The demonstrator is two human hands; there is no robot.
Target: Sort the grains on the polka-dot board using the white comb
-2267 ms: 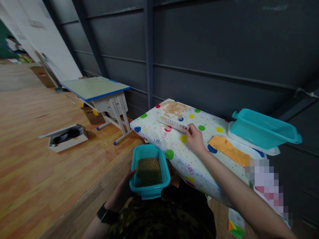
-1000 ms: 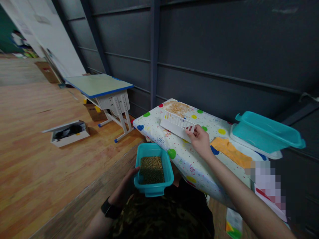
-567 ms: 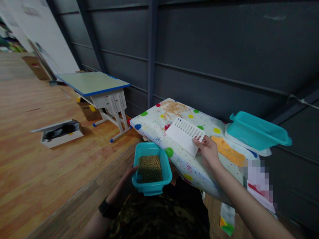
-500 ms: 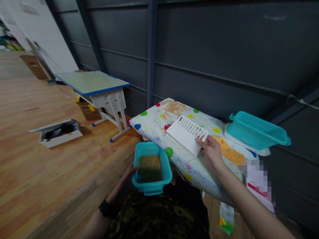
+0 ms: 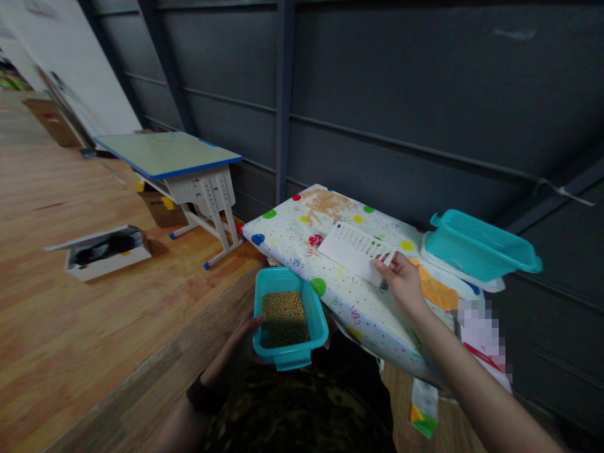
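Over the tablecloth [image 5: 350, 303], my right hand [image 5: 404, 284] pinches the scraper [image 5: 352, 251], likely stiff and light, by its four-o'clock corner; left hand [image 5: 248, 328] cups the tub [image 5: 289, 357].

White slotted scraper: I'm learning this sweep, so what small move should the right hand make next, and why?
Probably carry the scraper beyond the loose grains and set its edge down. The right hand holds it mid-table, apart from that pile at the far corner, while the left hand holds the teal tub at the near edge.
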